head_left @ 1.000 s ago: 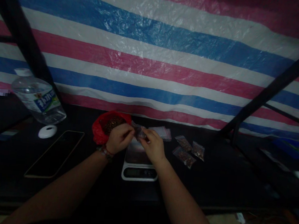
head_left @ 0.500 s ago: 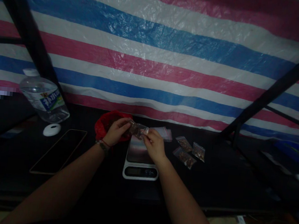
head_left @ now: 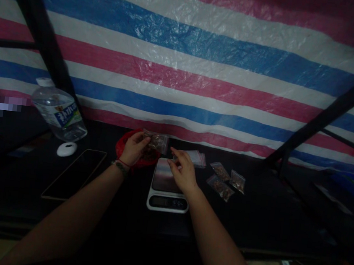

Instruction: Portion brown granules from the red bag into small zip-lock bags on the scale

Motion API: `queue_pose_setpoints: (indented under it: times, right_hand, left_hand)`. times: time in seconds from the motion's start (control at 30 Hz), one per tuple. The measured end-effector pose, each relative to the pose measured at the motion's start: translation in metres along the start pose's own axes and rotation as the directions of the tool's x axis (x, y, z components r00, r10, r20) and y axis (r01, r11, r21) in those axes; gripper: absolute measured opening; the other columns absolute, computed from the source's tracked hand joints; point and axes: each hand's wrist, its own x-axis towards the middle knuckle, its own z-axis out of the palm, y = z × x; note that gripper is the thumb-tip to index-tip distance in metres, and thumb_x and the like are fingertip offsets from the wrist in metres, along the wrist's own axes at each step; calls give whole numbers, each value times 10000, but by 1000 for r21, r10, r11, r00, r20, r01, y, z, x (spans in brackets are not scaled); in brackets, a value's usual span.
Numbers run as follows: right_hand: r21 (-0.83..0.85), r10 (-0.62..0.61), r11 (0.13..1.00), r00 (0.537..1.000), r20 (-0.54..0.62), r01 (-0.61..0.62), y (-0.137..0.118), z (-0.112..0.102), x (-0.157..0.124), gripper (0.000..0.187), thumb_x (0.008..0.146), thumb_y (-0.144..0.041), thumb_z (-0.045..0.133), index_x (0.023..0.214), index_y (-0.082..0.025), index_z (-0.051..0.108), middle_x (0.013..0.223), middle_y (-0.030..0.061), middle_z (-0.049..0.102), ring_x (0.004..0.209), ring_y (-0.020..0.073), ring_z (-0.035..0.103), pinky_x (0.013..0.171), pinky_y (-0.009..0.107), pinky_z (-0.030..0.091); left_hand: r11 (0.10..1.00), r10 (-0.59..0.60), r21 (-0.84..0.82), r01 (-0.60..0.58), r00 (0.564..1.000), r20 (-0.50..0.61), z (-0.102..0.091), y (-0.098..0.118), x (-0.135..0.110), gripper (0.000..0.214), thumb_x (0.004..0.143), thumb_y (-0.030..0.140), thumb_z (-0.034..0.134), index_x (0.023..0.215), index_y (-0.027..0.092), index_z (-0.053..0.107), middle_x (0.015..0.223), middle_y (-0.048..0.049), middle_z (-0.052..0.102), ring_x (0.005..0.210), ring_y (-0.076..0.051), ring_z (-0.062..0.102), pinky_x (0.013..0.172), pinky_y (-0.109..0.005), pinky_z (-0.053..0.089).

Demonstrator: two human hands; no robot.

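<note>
A makeshift packing stall: striped tarpaulin (head_left: 184, 66) backs a dark worktop (head_left: 250, 216) with scale (head_left: 168, 186) and small filled bags (head_left: 227, 182).

A small clear zip bag (head_left: 156, 142), partly filled with dark reddish-brown bits, is hanging tilted above the red bag (head_left: 125, 146) at the scale's (head_left: 168, 181) eleven o'clock, its left edge being pinched in the left hand's (head_left: 133, 149) grip.

Your scale (head_left: 169, 182) sits mid-table, the bag of seeds (head_left: 133, 151) behind-left of it. Filled packets (head_left: 226, 180) lie to its right; phone (head_left: 74, 173) and bottle (head_left: 59, 109) left
</note>
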Motion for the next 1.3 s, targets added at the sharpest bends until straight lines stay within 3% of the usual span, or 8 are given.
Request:
queue_pose_setpoints:
  times: [0.17, 0.23, 0.43, 0.57, 0.7, 0.9, 1.17, 1.3]
  right_hand:
    - [15, -22, 1000, 1000, -12, 22, -1, 0, 0, 333, 869, -239, 530, 1197, -241, 585, 1072, 71, 580, 703, 117, 577, 704, 286, 536]
    - [14, -35, 999, 999, -3, 35, -3, 0, 1, 271, 866, -206, 514, 1108, -226, 635, 1022, 71, 597, 775, 137, 595, 706, 280, 535]
    - [2, -55, 999, 998, 18, 55, -7, 0, 1, 209, 850, -156, 508, 944, -211, 686, 914, 55, 638, 850, 156, 616, 749, 280, 522]
    - [16, -48, 999, 999, 21, 48, -7, 1, 1, 222, 849, -138, 495, 943, -207, 684, 920, 57, 643, 850, 157, 619, 736, 277, 518]
    - [20, -36, 999, 999, 26, 35, -8, 0, 1, 213, 852, -144, 496, 933, -205, 683, 911, 53, 646, 839, 153, 620, 735, 278, 517]
    - [2, -27, 1000, 999, 34, 27, -10, 0, 0, 211, 841, -139, 505, 934, -205, 682, 904, 49, 651, 838, 157, 621, 723, 279, 518]
    - [-13, -42, 999, 999, 25, 43, -13, -2, 1, 207, 840, -134, 498, 913, -197, 681, 882, 52, 655, 834, 158, 623, 733, 282, 519]
    - [-14, -37, 999, 999, 32, 37, -13, -2, 1, 215, 836, -126, 497, 918, -200, 681, 883, 54, 652, 834, 162, 621, 717, 284, 520]
  left_hand:
    - [961, 215, 231, -153, 938, -271, -31, 5, 22, 259, 737, 359, 635, 899, 159, 608, 870, -26, 650, 740, -136, 625, 689, -263, 523]
    - [886, 321, 429, -176, 901, -292, -42, 10, 26, 222, 750, 322, 593, 903, 161, 615, 874, -36, 656, 784, -155, 627, 747, -286, 515]
    - [365, 363, 902, -230, 927, 89, -54, 27, 20, 377, 730, 256, 548, 1083, 151, 627, 1018, -94, 670, 918, -243, 622, 851, -362, 484]
    - [201, 411, 941, -271, 896, 170, -50, 33, 17, 424, 734, 248, 545, 1136, 130, 607, 1073, -120, 651, 983, -263, 603, 886, -371, 468]
    - [184, 512, 949, -256, 849, 130, -46, 36, 16, 367, 806, 319, 536, 1127, 155, 602, 1069, -110, 645, 992, -249, 596, 886, -365, 464]
    - [167, 358, 930, -328, 899, 253, -41, 32, 14, 332, 861, 377, 498, 1071, 167, 647, 1037, -102, 673, 963, -233, 610, 872, -340, 469]
    - [242, 231, 961, -136, 970, 79, -39, 31, 13, 495, 803, 401, 587, 1244, 180, 552, 1048, -101, 690, 900, -247, 663, 792, -313, 494]
    - [251, 401, 951, -179, 914, 66, -37, 36, 10, 476, 813, 411, 580, 1227, 176, 565, 1086, -112, 678, 916, -250, 660, 808, -317, 487]
